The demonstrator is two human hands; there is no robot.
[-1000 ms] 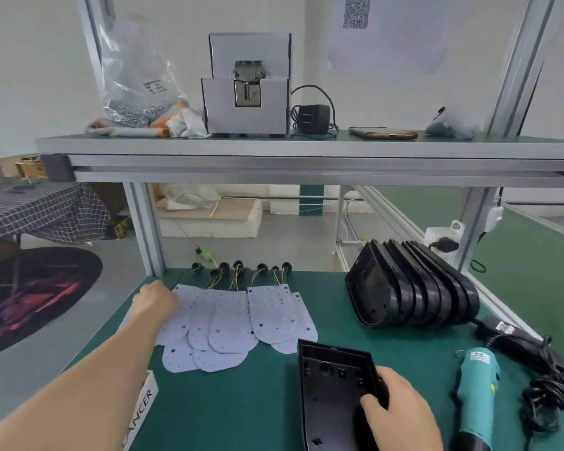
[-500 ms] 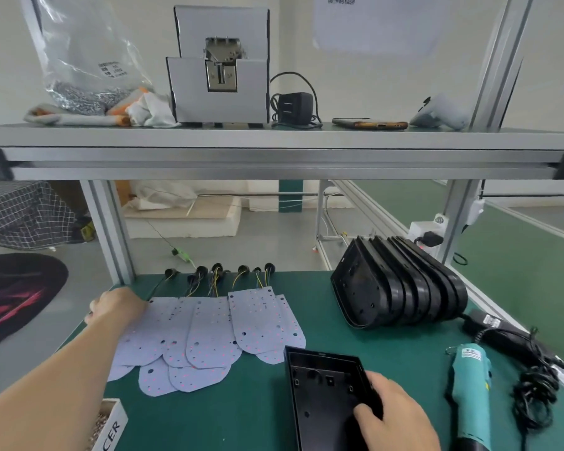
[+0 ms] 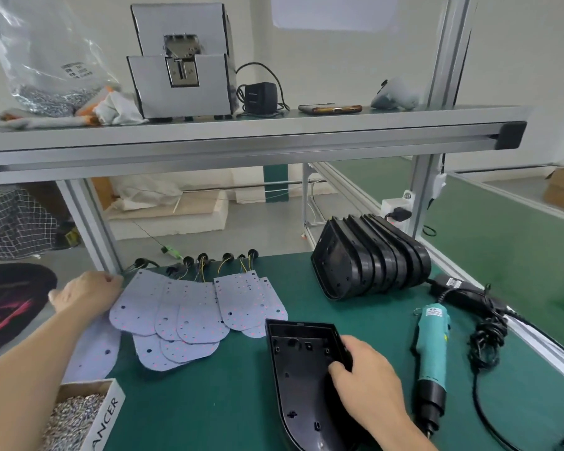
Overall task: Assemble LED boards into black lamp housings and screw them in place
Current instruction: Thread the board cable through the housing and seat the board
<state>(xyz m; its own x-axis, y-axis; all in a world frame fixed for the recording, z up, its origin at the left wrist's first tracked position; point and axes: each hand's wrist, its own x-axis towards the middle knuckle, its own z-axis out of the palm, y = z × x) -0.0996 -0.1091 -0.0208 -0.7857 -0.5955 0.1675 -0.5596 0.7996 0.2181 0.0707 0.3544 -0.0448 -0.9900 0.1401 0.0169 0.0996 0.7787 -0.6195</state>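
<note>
Several pale LED boards [image 3: 189,307] with wired black plugs lie fanned out on the green bench. My left hand [image 3: 85,294] grips the far left edge of the leftmost board, whose near end is lifted a little. An open black lamp housing [image 3: 300,375] lies hollow side up in front of me. My right hand [image 3: 368,385] holds its right rim, fingers curled over the edge. A stack of several more black housings [image 3: 372,255] stands on edge at the back right.
A teal electric screwdriver [image 3: 432,353] lies right of the housing, its black cable and power brick [image 3: 482,320] beyond. A box of screws [image 3: 79,418] sits at the near left. The overhead shelf [image 3: 241,131] carries a screw feeder, a bag, a charger and a phone.
My left hand has slid left to the edge of the leftmost board and taken hold of it. My right hand stays on the housing. The view has tilted down.
</note>
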